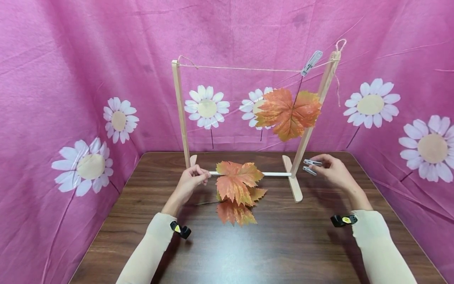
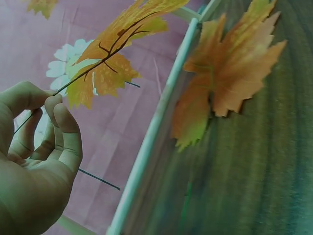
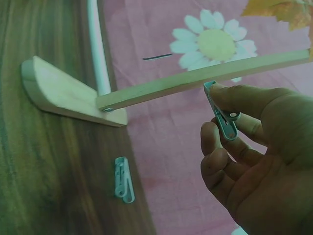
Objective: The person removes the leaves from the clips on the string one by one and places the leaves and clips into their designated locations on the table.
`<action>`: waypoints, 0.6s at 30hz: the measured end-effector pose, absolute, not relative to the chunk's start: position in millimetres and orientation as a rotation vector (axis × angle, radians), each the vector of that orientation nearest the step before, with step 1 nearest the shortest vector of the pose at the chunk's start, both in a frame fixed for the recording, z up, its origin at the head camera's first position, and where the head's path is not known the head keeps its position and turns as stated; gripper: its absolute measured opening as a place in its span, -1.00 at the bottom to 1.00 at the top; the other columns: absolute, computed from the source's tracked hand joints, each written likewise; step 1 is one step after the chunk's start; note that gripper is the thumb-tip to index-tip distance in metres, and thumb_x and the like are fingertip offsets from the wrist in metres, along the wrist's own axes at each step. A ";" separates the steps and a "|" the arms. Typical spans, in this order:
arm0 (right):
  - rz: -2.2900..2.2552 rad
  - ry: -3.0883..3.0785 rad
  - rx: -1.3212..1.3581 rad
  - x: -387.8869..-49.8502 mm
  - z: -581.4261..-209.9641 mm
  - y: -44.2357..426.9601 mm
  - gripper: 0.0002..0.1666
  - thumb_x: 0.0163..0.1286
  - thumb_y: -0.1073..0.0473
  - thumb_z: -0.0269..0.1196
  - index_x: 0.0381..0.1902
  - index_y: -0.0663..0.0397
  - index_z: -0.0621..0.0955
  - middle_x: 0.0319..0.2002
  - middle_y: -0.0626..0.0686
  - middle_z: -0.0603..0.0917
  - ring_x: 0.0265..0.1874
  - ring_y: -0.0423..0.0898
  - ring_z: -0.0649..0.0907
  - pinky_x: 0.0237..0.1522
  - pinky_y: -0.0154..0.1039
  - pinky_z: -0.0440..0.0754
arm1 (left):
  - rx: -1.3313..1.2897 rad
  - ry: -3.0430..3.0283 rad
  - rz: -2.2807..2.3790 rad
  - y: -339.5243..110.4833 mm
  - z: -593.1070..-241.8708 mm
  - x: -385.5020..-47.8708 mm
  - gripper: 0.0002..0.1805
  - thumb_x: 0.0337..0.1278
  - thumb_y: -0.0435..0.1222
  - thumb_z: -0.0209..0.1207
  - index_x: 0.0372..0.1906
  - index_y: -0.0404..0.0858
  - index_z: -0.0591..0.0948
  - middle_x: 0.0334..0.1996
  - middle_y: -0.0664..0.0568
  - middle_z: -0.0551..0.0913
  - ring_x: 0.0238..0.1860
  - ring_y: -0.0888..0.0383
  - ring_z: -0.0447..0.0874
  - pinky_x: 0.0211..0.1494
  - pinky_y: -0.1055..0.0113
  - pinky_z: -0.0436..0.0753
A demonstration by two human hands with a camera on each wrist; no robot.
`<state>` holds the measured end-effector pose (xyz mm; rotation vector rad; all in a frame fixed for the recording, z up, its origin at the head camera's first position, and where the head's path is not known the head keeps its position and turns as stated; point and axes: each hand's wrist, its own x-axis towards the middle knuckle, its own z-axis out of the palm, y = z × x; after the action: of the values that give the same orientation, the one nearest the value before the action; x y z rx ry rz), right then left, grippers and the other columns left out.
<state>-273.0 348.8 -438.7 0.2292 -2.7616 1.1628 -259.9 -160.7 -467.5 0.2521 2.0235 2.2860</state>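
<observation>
My left hand (image 1: 191,179) pinches the thin dark stem of an orange artificial maple leaf (image 1: 237,179) between thumb and fingers. That leaf is raised above the table, in front of the white crossbar (image 1: 278,174). Beneath it another maple leaf (image 2: 230,68) lies on the tabletop, partly covered in the head view. To the right of the wooden stand, my right hand (image 1: 331,169) holds a grey clothespin (image 3: 222,112) between thumb and fingers. A second clothespin (image 3: 122,180) lies on the table below that hand.
A string (image 1: 244,69) runs between the stand's two wooden posts (image 1: 181,114). Near its right end a clothespin (image 1: 312,63) clips a hanging maple leaf (image 1: 289,114) by the stem. Pink cloth with printed daisies surrounds the brown table (image 1: 276,244).
</observation>
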 end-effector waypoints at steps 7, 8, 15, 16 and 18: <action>1.307 -2.776 0.197 -273.5 -452.5 347.7 -0.57 0.47 0.17 0.40 0.15 0.36 0.61 -0.43 0.01 0.66 -0.59 -0.27 0.52 -0.60 -0.29 0.53 | 0.208 2.013 2.272 -161.7 -482.7 -257.9 -0.66 0.33 -0.58 0.16 -0.50 -0.16 0.48 -0.32 0.08 0.77 -0.34 0.23 0.69 -0.21 0.40 0.72; 1.317 -2.776 0.195 -273.9 -454.6 347.7 -0.56 0.47 0.17 0.40 0.15 0.37 0.61 -0.43 0.02 0.66 -0.59 -0.26 0.52 -0.60 -0.29 0.53 | 0.201 2.014 2.266 -161.9 -484.6 -257.7 -0.67 0.33 -0.58 0.15 -0.50 -0.16 0.47 -0.32 0.07 0.77 -0.35 0.23 0.69 -0.21 0.40 0.72; 1.255 -2.812 0.170 -279.0 -470.5 351.2 -0.52 0.43 0.15 0.45 0.16 0.33 0.62 -0.43 0.07 0.66 -0.63 -0.25 0.51 -0.62 -0.29 0.53 | 0.136 2.037 2.236 -161.5 -495.1 -254.4 -0.68 0.29 -0.59 0.14 -0.50 -0.17 0.47 -0.31 0.06 0.75 -0.35 0.22 0.67 -0.21 0.41 0.72; 1.249 -2.820 0.165 -280.0 -472.9 351.9 -0.51 0.43 0.14 0.45 0.17 0.32 0.62 -0.44 0.08 0.65 -0.64 -0.24 0.51 -0.63 -0.29 0.52 | 0.129 2.041 2.233 -161.4 -496.6 -254.1 -0.68 0.28 -0.59 0.13 -0.51 -0.18 0.47 -0.31 0.04 0.75 -0.35 0.22 0.66 -0.22 0.41 0.72; 1.255 -2.833 0.161 -281.4 -477.2 352.9 -0.51 0.44 0.14 0.44 0.19 0.32 0.61 -0.43 0.11 0.66 -0.65 -0.22 0.52 -0.64 -0.26 0.54 | 0.119 2.041 2.231 -161.7 -500.1 -254.2 -0.68 0.27 -0.61 0.12 -0.51 -0.19 0.46 -0.29 -0.01 0.76 -0.36 0.22 0.66 -0.22 0.41 0.72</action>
<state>-281.4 352.9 -477.2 0.1612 -2.8330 1.2552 -254.2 -161.7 -500.1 0.1191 2.0411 2.2306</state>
